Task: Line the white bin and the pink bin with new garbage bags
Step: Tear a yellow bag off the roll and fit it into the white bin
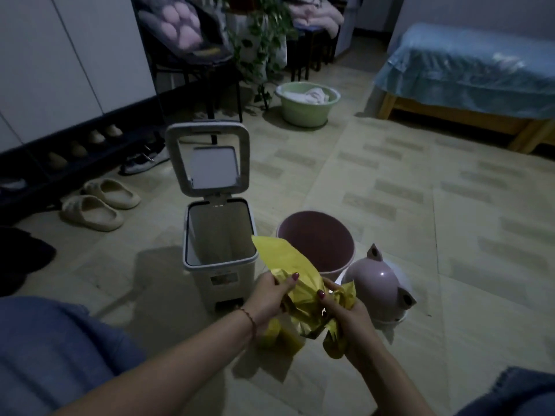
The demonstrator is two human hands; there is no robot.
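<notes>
Dim room, person seated low, arms reaching forward over the floor.

Far left: pale slippers (100,202) side by side on the floor, near a dark shoe shelf (60,154) along the wall.

Left of centre: white bin (220,265) standing upright, lid (210,159) swung up and back, frame open. Interior looks bare; no bag seen over the rim.

Centre, low: left hand (271,292) gripping a crumpled yellow garbage bag (303,292), thumb over the top, fingers curled round the plastic. Red cord bracelet on that wrist. One flat end of the bag sticks up toward the gap between the two bins. A roll of more yellow bags (282,334) appears to lie under the hands; partly hidden.

Right of that: right hand (345,313) clamped on the same bag, bunching its lower part. Hands close together, just apart.

Behind the hands: pink bin (315,238), round, open, unlined, just right of the white bin.

Right: pink domed lid with ears (381,280) resting on the floor, touching or just beside the pink bin.

Background: green basin (306,105) holding cloth; bed with a blue cover (468,64) far right.
</notes>
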